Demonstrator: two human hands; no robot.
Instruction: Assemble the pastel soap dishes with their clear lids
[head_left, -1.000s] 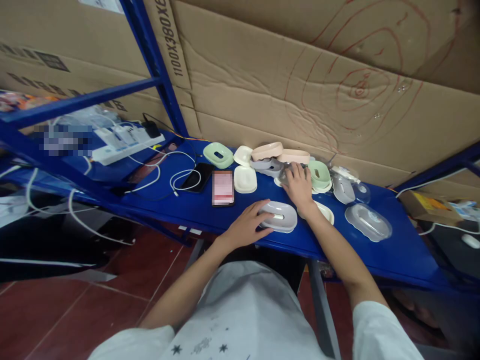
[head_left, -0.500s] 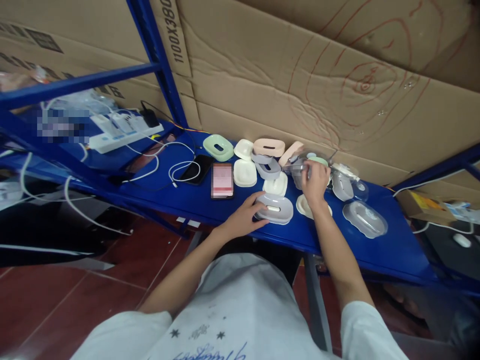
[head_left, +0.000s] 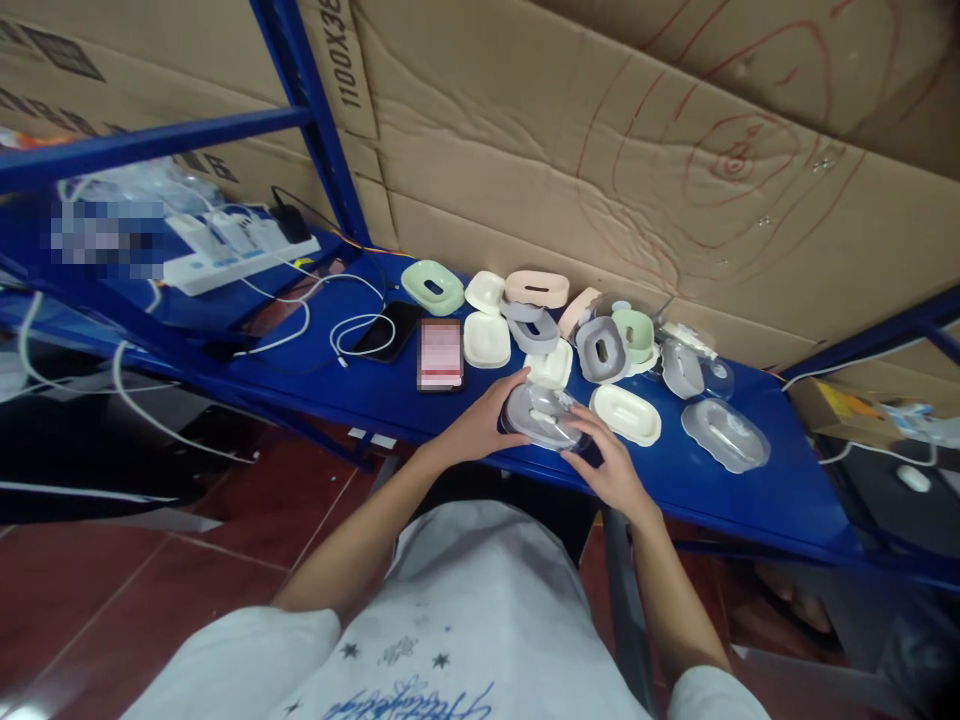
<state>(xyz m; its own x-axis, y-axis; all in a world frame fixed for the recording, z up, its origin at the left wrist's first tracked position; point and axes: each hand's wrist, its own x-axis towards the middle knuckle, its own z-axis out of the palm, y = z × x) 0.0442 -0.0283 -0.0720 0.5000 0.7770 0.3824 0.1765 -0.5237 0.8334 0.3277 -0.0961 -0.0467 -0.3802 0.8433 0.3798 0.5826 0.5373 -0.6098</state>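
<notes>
Fingers of my left hand (head_left: 480,425) grip the left side of a gray oval dish (head_left: 531,425) at the near edge of the blue counter (head_left: 787,505); those of my right hand (head_left: 611,470) clasp the clear cover (head_left: 559,400) over it. I can't tell whether that glossy, domed plastic is seated. Right, a wavy-edged covered dish (head_left: 725,436) looks complete; the smooth cream dish (head_left: 625,415) and slotted green dish (head_left: 450,298), far left, lie uncovered.
</notes>
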